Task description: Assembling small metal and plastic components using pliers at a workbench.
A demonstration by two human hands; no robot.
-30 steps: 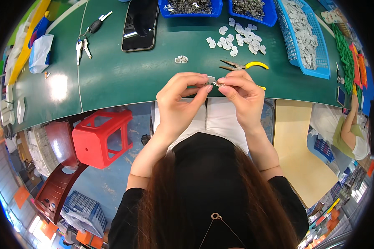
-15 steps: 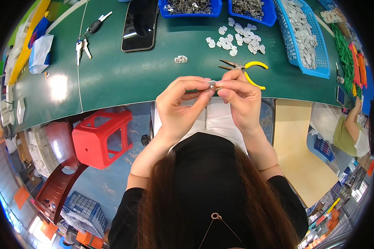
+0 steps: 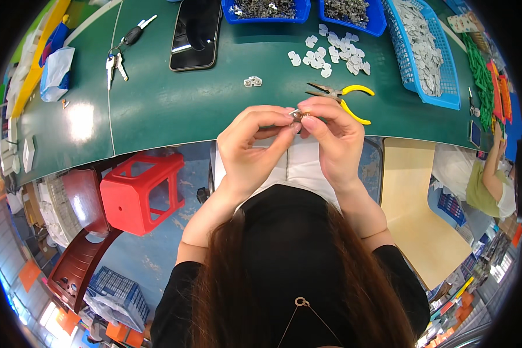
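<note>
My left hand (image 3: 250, 142) pinches a small white and metal piece (image 3: 296, 114) between thumb and fingertips, above the table's near edge. Against it, my right hand (image 3: 337, 139) grips a tiny coppery part (image 3: 305, 115) that looks like a coil spring; the fingers partly cover both. Just beyond my right hand lie pliers (image 3: 330, 91) with yellow handles, their jaws apart. A small white piece with metal fittings (image 3: 253, 82) rests by itself on the green table (image 3: 156, 110). Farther back is a loose scatter of flat white pieces (image 3: 348, 52).
Two blue trays (image 3: 267, 21) of small dark metal parts stand at the back, beside a light-blue basket (image 3: 409, 64) of white pieces. A phone (image 3: 195, 35) and keys (image 3: 120, 66) lie left. Below are a red stool (image 3: 127, 200) and a wooden seat (image 3: 412, 214). Another person's arm (image 3: 492, 174) shows far right.
My right fingertips have shifted slightly, with the forefinger drawn up and the thumb turned, so the coppery part shows more. My left hand stays nearly still.
</note>
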